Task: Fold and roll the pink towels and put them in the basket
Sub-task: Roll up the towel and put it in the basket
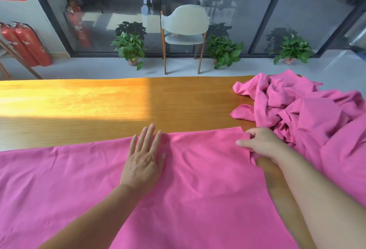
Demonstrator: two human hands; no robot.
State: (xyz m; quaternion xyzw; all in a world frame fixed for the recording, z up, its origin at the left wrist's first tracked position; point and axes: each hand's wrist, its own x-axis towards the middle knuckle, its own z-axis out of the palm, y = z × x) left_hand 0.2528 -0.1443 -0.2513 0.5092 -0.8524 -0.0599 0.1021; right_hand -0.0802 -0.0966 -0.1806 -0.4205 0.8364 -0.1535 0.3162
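A pink towel lies spread flat over the near part of the wooden table, reaching from the left edge of view to the right of centre. My left hand presses flat on it near its far edge, fingers straight. My right hand pinches the towel's far right corner, fingers curled round the cloth. A crumpled heap of pink towels sits on the table at the right, just beyond my right hand. No basket is in view.
Beyond the table's far edge stands a pale chair with wooden legs, flanked by potted plants on the floor against a glass wall. Red fire extinguishers stand at the far left. Sunlight falls on the table's left half.
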